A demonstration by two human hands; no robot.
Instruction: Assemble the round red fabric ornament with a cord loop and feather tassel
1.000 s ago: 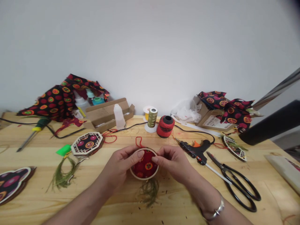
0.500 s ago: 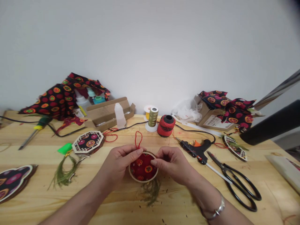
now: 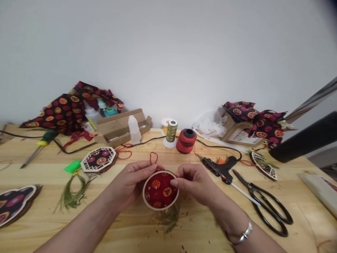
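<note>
A round pendant of dark red patterned fabric in a pale wooden ring is between my two hands, its face tilted toward me. My left hand pinches its upper left edge, thumb near the base of a red cord loop. On the right rim, the thumb of my right hand presses the front while the curled fingers go behind. A green tassel hangs below the pendant, just over the wooden table. The fingers behind the pendant are partly hidden.
To the right lie a glue gun and black-handled scissors. Thread spools and a small bottle stand behind. On the left are an octagonal pendant, a green tassel and a screwdriver.
The pendant has tipped so that more of its face shows, and its lower rim sits a little lower. My left hand has shifted slightly left with the cord loop.
</note>
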